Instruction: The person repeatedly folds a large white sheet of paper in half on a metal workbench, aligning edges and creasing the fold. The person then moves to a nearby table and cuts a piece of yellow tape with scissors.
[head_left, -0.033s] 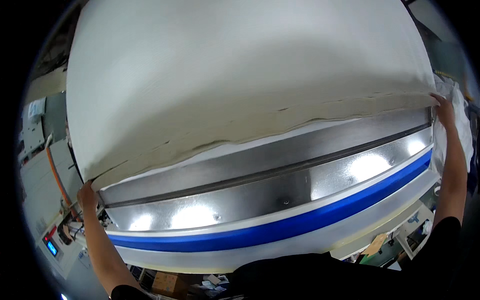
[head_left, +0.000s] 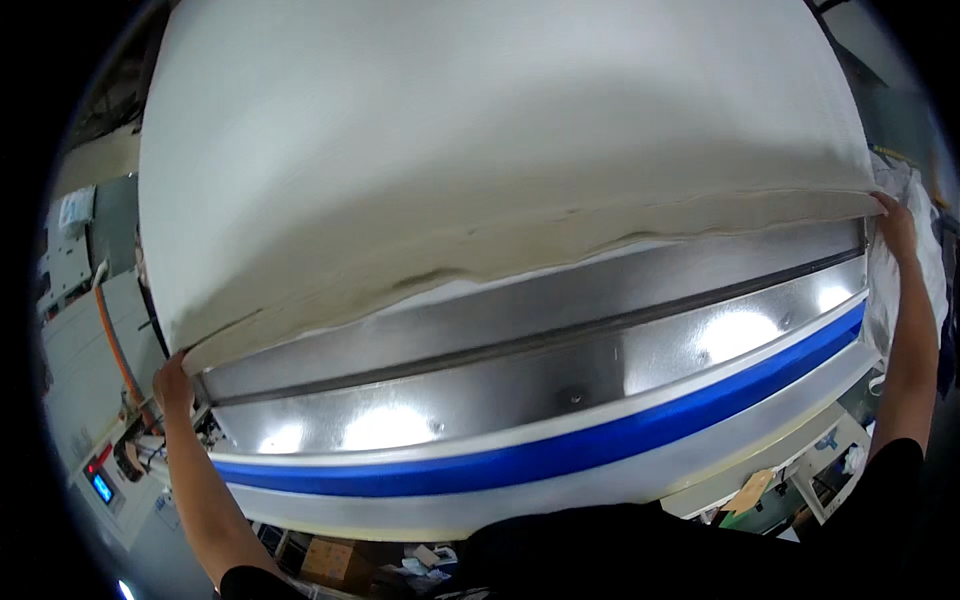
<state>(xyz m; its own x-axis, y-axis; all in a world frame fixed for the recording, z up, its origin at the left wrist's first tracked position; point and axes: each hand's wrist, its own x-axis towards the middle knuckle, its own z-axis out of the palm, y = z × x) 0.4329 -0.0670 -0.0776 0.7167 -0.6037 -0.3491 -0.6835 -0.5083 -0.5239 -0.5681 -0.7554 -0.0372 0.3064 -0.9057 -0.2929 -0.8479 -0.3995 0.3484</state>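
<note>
Left hand (head_left: 172, 382), right hand (head_left: 895, 225) each gripping corner of white cloth (head_left: 480, 160) over steel table (head_left: 560, 350).

Arms spread way out, one to each side. Left hand (head_left: 172, 382) sitting low on the left, knuckles up, fingers curled forward and pinched shut on the sheet's (head_left: 480, 170) corner. Left forearm bare, running straight down and a bit inward to the bottom edge, dark sleeve just showing at the elbow. Right hand (head_left: 897, 228) up higher on the far right, fingers reaching inward and closed on the opposite corner, back of hand facing the camera. Right forearm bare too, hanging nearly vertical below the wrist, dark short sleeve starting around the upper arm. Both wrists pretty much straight, elbows barely bent. Dark shirt across the bottom middle.
</note>
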